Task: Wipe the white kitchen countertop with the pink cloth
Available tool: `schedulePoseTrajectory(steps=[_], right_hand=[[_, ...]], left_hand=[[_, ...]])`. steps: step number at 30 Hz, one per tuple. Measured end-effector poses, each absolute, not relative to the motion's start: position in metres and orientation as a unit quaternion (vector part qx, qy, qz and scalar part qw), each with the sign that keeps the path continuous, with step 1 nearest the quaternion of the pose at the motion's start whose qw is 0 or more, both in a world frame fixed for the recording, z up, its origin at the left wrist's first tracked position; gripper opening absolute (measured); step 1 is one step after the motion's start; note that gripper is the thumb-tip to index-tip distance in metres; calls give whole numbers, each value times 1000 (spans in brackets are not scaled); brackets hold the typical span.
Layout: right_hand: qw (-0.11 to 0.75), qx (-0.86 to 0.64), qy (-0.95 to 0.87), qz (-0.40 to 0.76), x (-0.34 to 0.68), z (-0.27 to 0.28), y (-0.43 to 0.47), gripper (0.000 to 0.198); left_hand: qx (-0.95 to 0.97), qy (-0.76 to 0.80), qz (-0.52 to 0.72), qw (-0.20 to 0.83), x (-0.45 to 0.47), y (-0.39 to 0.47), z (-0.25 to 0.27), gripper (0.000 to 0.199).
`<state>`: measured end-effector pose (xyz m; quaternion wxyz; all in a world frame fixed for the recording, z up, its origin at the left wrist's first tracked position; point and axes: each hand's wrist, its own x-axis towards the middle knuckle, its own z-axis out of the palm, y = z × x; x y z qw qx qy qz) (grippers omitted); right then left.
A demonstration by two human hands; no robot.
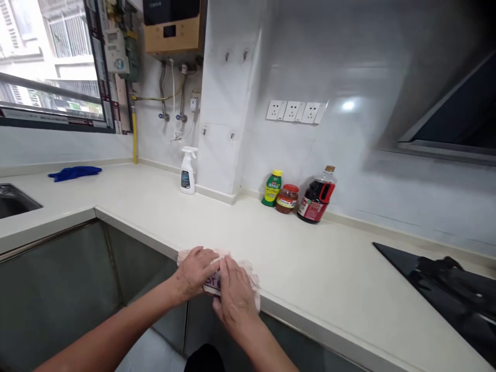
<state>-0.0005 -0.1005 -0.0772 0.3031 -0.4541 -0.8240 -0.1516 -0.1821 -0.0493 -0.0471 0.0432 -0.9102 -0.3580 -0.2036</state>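
Observation:
A pale pink cloth (251, 276) with dark printed lettering lies over the front edge of the white countertop (294, 253), partly hanging down its face. My left hand (196, 274) holds the cloth's left part, fingers bent over the top of the edge. Close beside it, my right hand (234, 292) grips the right part, with its fingers on top and its thumb lower down at the front. The fingertips of both hands almost meet. Much of the cloth is hidden under my hands.
Along the wall stand a white spray bottle (188, 173), a green-and-yellow bottle (272, 189), a red-lidded jar (287, 199) and a dark sauce bottle (315, 199). A black gas stove (445, 289) is at right. A blue cloth (75, 173) lies near the sink (17, 201) at left.

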Motion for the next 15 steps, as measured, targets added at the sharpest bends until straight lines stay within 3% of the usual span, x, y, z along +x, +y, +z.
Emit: schedulePoseTrajectory(steps=[2, 5, 11, 15], right_hand=[[250, -452, -844, -143, -27, -71, -80, 92], [208, -454, -854, -145, -59, -60, -52, 74], [218, -456, -848, -161, -82, -53, -41, 46], [245, -449, -844, -163, -61, -57, -53, 40]], left_hand=[[-889, -415, -189, 35, -210, -42, -41, 57], [-852, -490, -177, 49, -241, -35, -35, 68], [-813, -541, -197, 91, -264, -35, -37, 74], [-801, -532, -238, 139, -241, -45, -45, 69]])
